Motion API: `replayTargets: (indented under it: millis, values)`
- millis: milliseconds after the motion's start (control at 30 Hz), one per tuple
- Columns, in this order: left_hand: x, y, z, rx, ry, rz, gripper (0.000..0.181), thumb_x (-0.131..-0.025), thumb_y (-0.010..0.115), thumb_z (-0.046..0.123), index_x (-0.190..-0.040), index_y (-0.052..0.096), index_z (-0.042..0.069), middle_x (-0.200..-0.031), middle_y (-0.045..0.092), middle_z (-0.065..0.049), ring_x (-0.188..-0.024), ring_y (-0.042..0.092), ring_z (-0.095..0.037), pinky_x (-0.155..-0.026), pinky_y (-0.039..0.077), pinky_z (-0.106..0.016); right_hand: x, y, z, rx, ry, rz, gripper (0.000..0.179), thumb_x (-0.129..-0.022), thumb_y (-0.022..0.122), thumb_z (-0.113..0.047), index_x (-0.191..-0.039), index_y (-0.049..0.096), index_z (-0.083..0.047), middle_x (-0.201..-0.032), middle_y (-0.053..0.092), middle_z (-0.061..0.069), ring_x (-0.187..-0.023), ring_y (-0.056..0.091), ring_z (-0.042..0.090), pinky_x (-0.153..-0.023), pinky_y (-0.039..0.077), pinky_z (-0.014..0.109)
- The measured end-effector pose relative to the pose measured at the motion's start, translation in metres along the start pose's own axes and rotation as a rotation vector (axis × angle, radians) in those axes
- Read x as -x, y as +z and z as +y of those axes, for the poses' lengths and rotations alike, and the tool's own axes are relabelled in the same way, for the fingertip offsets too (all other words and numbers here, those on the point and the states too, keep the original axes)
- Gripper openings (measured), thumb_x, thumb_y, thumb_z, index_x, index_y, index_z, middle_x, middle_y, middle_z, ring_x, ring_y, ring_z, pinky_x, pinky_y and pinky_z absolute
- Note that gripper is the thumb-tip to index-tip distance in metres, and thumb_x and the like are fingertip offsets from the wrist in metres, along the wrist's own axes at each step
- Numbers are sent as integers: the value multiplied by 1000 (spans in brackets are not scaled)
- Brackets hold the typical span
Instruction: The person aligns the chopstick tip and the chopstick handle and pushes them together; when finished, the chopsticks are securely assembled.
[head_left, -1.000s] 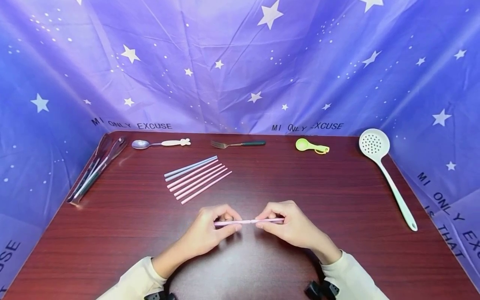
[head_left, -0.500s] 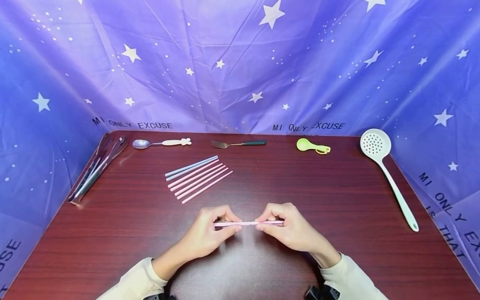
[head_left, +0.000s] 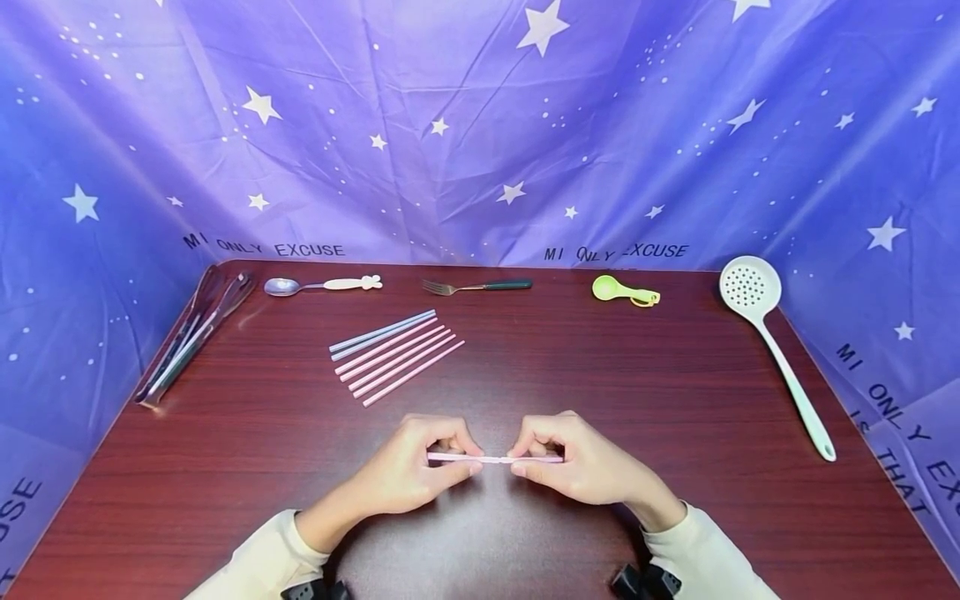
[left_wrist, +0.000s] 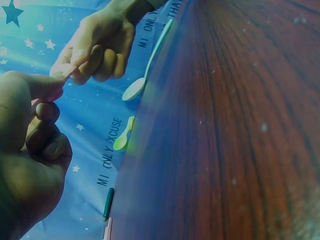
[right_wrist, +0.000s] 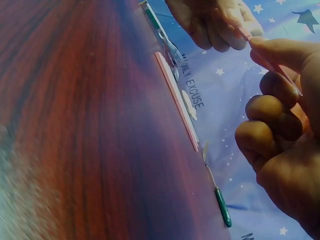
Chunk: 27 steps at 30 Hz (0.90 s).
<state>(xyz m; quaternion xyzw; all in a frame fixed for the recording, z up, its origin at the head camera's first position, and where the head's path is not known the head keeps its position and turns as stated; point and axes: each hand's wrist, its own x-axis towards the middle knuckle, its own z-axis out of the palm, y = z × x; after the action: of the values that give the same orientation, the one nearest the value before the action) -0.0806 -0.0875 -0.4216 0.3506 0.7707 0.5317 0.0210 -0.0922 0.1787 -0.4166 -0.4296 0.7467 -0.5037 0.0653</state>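
A pink drinking straw [head_left: 493, 459] lies level between the two hands, above the front middle of the table. My left hand [head_left: 405, 467] pinches its left part between thumb and forefinger. On the right part, my right hand [head_left: 581, 462] pinches it the same way, the fingertips a short gap apart. Ridges or a joint seem to show in that gap, too small to make out. In the right wrist view the straw [right_wrist: 282, 73] runs back across the right fingers, the others curled. Beyond the hands lie several pink straws [head_left: 414, 373] and two blue straws [head_left: 382, 330], side by side.
Along the back of the dark red table [head_left: 225, 467] lie a spoon [head_left: 348, 284], a fork [head_left: 506, 285] and a green measuring spoon [head_left: 611, 288]. A white skimmer [head_left: 791, 379] is at the right edge. A clear pouch of cutlery [head_left: 191, 342] lies left. Starry cloth [head_left: 450, 200] surrounds the table.
Both hands have come slightly nearer the body, with the pink straw between them. Their pinch on it looks much the same. The other things have stayed put.
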Motion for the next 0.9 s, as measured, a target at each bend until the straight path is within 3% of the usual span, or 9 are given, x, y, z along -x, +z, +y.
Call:
replayTargets:
  millis: [400,633,900]
  values:
    - [2,12,-5,124,-47,66,12,-87,79,6,-84,72,15,-62,59,2,-55,43,6,-47,36,-15,2,5,3,-23,8,55,20,-91,74,0,-89,67,-19,-57,44,-2,-58,34,-9,-47,29,13]
    - [-3,9,-4,21,25,84,12,-88,78,10,-85,71,19,-64,60,7,-57,43,8,-48,37,-13,1,1,2,59,23,84,20,-90,76,-4,-92,70,-22,-62,46,-6,-60,35,-8,-51,31,12]
    - [-1,0,-2,37,-53,130,11,-87,80,9,-85,72,16,-65,61,6,-56,44,5,-47,36,-15,-2,5,1,47,58,167,16,-91,73,0,-93,71,-16,-63,49,-3,-58,36,-8,-47,30,13]
